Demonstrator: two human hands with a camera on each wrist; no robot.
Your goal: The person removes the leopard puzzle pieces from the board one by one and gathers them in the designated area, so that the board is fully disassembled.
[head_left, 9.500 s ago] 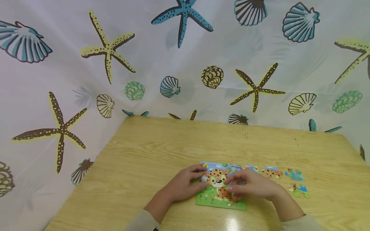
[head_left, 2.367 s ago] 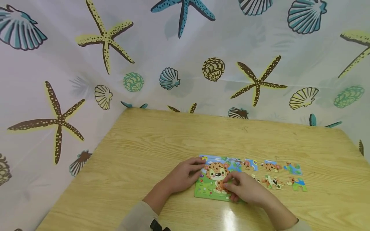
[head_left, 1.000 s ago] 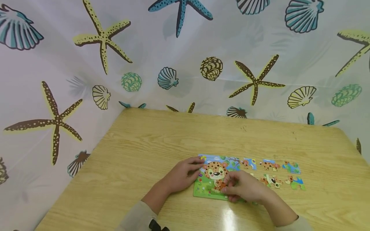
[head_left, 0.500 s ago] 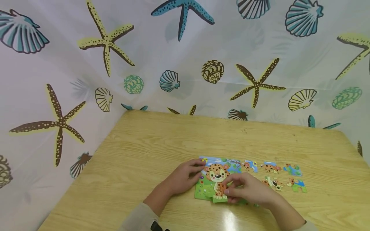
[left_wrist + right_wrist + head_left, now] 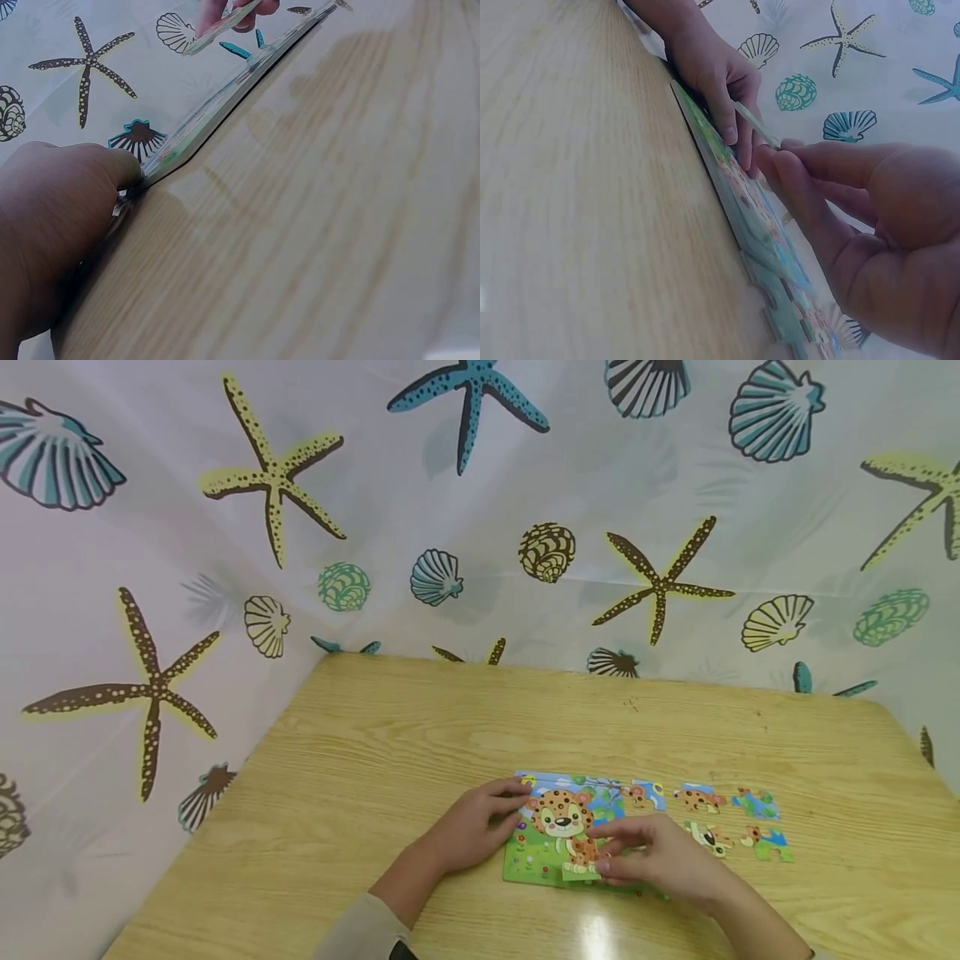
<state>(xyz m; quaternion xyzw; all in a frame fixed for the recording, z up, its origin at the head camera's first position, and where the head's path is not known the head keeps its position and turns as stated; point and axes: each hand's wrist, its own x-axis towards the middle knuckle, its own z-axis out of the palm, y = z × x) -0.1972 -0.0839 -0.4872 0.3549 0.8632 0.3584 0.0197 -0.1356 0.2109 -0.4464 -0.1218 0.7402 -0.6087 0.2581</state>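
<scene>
A leopard jigsaw puzzle [image 5: 523, 865] lies flat on the wooden table. My left hand [image 5: 474, 825] rests along its left side, fingertips on the picture; the left wrist view has the thumb [image 5: 124, 169] against a corner. Between right thumb and fingertips, my right hand [image 5: 667, 860] pinches a jigsaw piece [image 5: 580, 862] showing spotted body, pale paws and a green strip. Both wrist views show this piece [image 5: 756, 125] raised and tilted above the puzzle. The right hand covers the puzzle's lower right part, so I cannot tell what lies beneath it.
Right of the puzzle, several loose jigsaw pieces lie in two rows, among them a leopard-face piece [image 5: 709, 838], a blue-green piece [image 5: 757, 803] and a corner-like piece [image 5: 769, 843]. A curtain [image 5: 480, 502] printed with starfish and shells hangs behind the table [image 5: 405, 727].
The pinched piece, hardly told apart from the picture a second ago, now shows clearly above it. Over the last half second my right hand shifts slightly right. The left hand stays put.
</scene>
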